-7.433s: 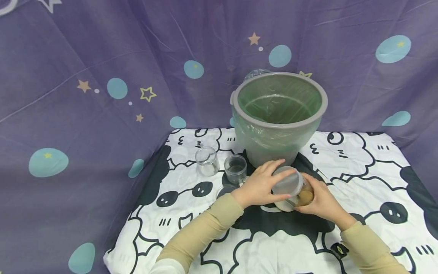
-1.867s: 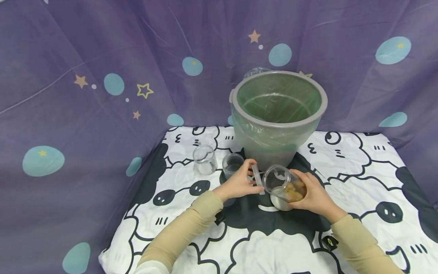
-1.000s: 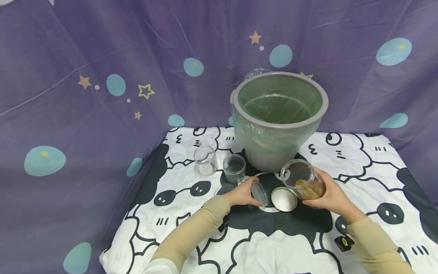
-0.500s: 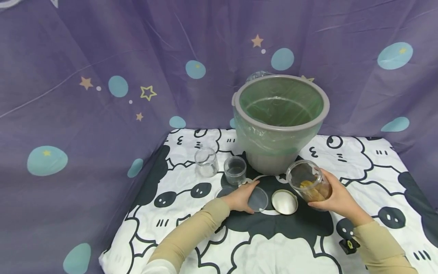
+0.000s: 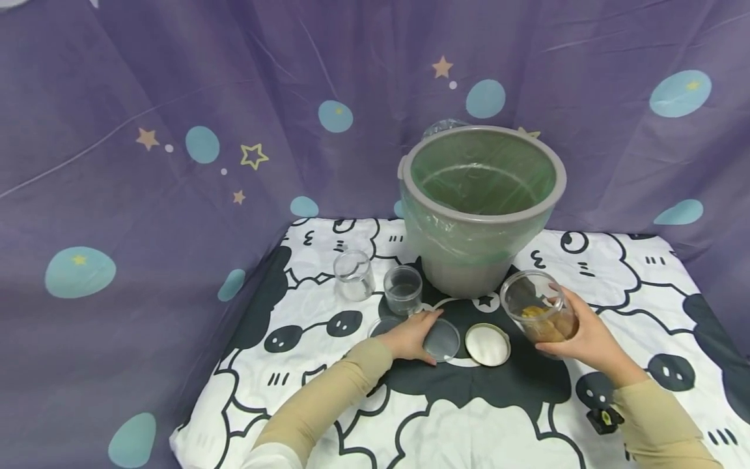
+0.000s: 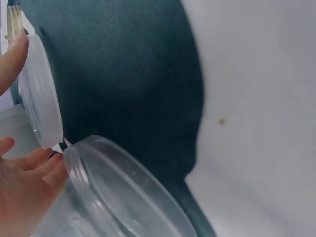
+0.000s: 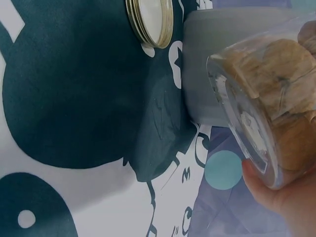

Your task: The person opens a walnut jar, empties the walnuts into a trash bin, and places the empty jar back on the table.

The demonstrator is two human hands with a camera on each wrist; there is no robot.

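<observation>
On the cloth, my left hand [image 5: 410,337] holds a clear plastic lid [image 5: 444,341], thumb at one side of its rim and fingers at the other; the lid [image 6: 42,94] shows between them in the left wrist view. A clear jar [image 5: 533,306] is in my right hand [image 5: 586,339], tilted with its mouth toward the bin. Brown cookie-like pieces [image 7: 291,79] lie at the bottom of the jar in the right wrist view. A round metal lid [image 5: 487,344] with a gold rim lies between the hands, also seen as the metal lid [image 7: 150,22] in the right wrist view.
Behind the hands stands a large grey bin [image 5: 463,260] lined with a green bag. Two clear jars, one taller [image 5: 354,277] and one shorter [image 5: 403,290], stand left of it. Another clear round piece [image 5: 383,324] is partly behind my left hand. A patterned cloth [image 5: 469,430] covers the table.
The jar and the plastic lid have come apart. My left hand has lowered the lid flat onto the cloth beside the metal lid, while my right hand has carried the jar to the right.
</observation>
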